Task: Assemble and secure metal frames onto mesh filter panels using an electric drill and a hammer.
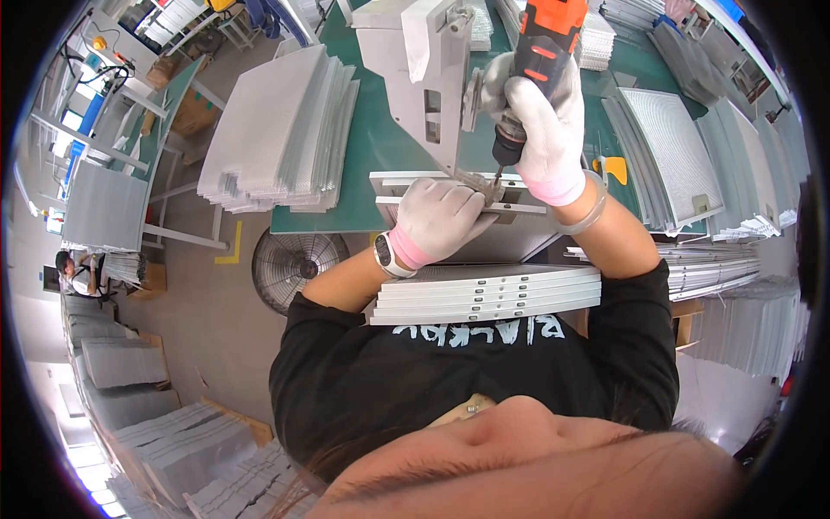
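Note:
My right hand (551, 130), in a white glove with a pink cuff, grips an orange and black power drill (553, 39) pointing downward. The thin bit (498, 176) reaches down to the edge of a white metal-framed panel (533, 208). On that frame lies my left hand (439, 216), gloved too, its fingers curled over the edge close to the bit; the fingertips are partly hidden. Just beyond rises a pale grey metal fixture (413, 95), its lower tip near the bit. Between my forearms and chest sits a stack of white-framed panels (488, 298).
A green-topped workbench (367, 160) carries mesh panel stacks at left (268, 130) and right (666, 147). Yellow-handled scissors (615, 168) lie right of my hand. A round floor fan (298, 266) stands left below the bench. Another person (85, 275) is far left.

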Motion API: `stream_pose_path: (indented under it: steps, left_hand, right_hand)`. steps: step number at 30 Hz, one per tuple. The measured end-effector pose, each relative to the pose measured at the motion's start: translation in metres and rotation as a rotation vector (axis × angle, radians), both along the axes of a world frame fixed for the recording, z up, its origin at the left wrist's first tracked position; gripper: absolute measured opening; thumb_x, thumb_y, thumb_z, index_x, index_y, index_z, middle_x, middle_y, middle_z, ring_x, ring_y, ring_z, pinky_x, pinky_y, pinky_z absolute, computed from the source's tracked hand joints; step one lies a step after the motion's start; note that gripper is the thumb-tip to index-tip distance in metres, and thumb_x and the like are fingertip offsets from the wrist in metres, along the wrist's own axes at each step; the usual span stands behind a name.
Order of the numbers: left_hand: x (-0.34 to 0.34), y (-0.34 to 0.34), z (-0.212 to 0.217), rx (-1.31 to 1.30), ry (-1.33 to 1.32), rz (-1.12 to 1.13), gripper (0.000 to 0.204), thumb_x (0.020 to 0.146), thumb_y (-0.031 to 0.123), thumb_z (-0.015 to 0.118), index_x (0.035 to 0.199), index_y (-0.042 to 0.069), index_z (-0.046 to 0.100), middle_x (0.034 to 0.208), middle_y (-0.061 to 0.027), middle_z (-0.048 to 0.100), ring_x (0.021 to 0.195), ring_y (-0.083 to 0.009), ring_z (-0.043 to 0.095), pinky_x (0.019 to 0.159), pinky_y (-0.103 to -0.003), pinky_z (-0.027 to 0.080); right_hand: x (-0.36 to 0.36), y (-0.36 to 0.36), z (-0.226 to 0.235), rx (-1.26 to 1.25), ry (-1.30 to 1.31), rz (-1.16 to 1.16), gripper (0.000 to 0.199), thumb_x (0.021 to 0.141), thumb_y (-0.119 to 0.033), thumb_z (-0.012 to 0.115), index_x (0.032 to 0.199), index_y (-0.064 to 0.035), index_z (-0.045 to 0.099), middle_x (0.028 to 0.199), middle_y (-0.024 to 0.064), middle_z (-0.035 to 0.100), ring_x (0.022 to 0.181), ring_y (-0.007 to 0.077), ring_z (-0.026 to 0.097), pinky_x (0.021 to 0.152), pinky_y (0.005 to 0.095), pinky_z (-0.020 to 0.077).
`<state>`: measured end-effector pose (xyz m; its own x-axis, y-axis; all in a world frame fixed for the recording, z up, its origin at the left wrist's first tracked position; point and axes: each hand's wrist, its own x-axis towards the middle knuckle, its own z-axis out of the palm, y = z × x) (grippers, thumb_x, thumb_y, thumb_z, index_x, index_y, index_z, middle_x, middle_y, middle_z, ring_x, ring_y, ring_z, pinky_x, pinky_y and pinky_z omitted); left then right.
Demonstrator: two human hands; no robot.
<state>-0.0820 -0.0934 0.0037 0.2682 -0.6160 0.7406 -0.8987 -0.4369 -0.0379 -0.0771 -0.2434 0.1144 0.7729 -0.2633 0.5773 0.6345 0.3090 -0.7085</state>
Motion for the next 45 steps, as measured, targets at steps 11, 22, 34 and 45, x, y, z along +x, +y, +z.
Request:
stream_pose_path:
  steps: [11, 22, 34, 45]
  left_hand:
    - [0.000, -0.001, -0.001, -0.008, 0.012, -0.019, 0.030, 0.063, 0.024, 0.085, 0.078, 0.010, 0.063, 0.071, 0.0000, 0.060, 0.066, -0.0202, 0.062, 0.059, -0.036, 0.050]
    - [0.000, 0.000, -0.007, -0.001, 0.000, 0.001, 0.029, 0.069, 0.030, 0.082, 0.082, 0.014, 0.062, 0.072, 0.0009, 0.054, 0.071, -0.0188, 0.059, 0.065, -0.035, 0.049]
    - [-0.002, 0.000, 0.007, 0.018, 0.071, -0.032, 0.025, 0.068, 0.022, 0.082, 0.079, 0.011, 0.062, 0.072, -0.0009, 0.062, 0.064, -0.0218, 0.062, 0.058, -0.036, 0.048]
    - [0.030, 0.031, 0.078, 0.344, 0.264, -0.261, 0.040, 0.076, 0.015, 0.077, 0.113, 0.007, 0.065, 0.101, -0.0098, 0.069, 0.092, -0.0290, 0.067, 0.079, -0.039, 0.053]
  right_hand:
    - [0.004, -0.023, -0.020, 0.001, -0.014, 0.242, 0.039, 0.091, -0.003, 0.062, 0.126, -0.0022, 0.045, 0.093, 0.0068, 0.065, 0.078, 0.0113, 0.060, 0.068, 0.0252, 0.0491]
    - [-0.002, -0.021, -0.018, 0.004, 0.013, 0.248, 0.043, 0.090, -0.002, 0.061, 0.129, -0.0019, 0.042, 0.092, 0.0072, 0.064, 0.076, 0.0111, 0.058, 0.067, 0.0254, 0.0476]
    - [-0.001, -0.023, 0.000, -0.077, 0.044, 0.134, 0.020, 0.093, -0.010, 0.054, 0.110, -0.0008, 0.050, 0.086, 0.0062, 0.062, 0.064, 0.0067, 0.050, 0.056, 0.0221, 0.0401]
    - [0.022, -0.052, 0.061, 0.056, -0.059, -0.107, 0.034, 0.095, -0.011, 0.061, 0.127, -0.0049, 0.051, 0.089, 0.0009, 0.060, 0.071, 0.0072, 0.058, 0.060, 0.0209, 0.0484]
